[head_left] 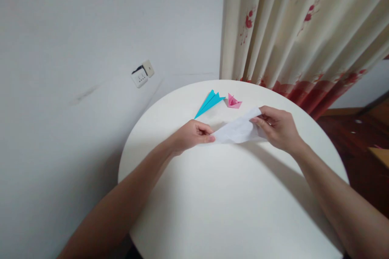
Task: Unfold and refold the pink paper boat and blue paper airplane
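Observation:
A sheet of white paper (238,130) stretches between my two hands, slightly slanted, its right end higher than its left. My left hand (197,133) pinches the left end between thumb and curled fingers. With thumb and fingers, my right hand (275,126) grips the opposite end; some of those fingertips are hidden behind the paper. Just beyond the sheet lie a blue paper plane (209,103), its nose pointing toward my left hand, and a small pink paper boat (234,102) to the right of the plane.
The round white table (225,194) stands close to a white wall (106,16) on the left, which carries a socket plate (140,77). Behind the table hangs a cream curtain (282,40) with red flowers. Dark wooden floor (343,129) shows at the right.

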The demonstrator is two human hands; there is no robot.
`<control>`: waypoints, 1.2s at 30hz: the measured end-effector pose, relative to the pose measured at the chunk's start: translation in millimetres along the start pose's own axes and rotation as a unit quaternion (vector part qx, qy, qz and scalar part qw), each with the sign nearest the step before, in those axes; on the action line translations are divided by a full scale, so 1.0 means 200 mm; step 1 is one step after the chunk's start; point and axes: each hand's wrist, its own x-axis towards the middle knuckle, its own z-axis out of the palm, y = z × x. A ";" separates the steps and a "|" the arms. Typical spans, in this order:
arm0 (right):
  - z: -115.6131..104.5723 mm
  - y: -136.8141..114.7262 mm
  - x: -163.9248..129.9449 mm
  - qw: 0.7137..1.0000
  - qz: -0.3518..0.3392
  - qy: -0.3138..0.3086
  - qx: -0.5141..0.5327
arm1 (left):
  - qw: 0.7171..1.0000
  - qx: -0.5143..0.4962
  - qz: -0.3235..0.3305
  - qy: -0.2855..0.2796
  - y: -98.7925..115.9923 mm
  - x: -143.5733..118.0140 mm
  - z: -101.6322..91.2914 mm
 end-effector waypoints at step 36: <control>0.36 0.23 -0.06 0.965 0.127 -0.048 -0.226 | 0.824 0.551 0.128 0.022 -0.37 0.07 0.35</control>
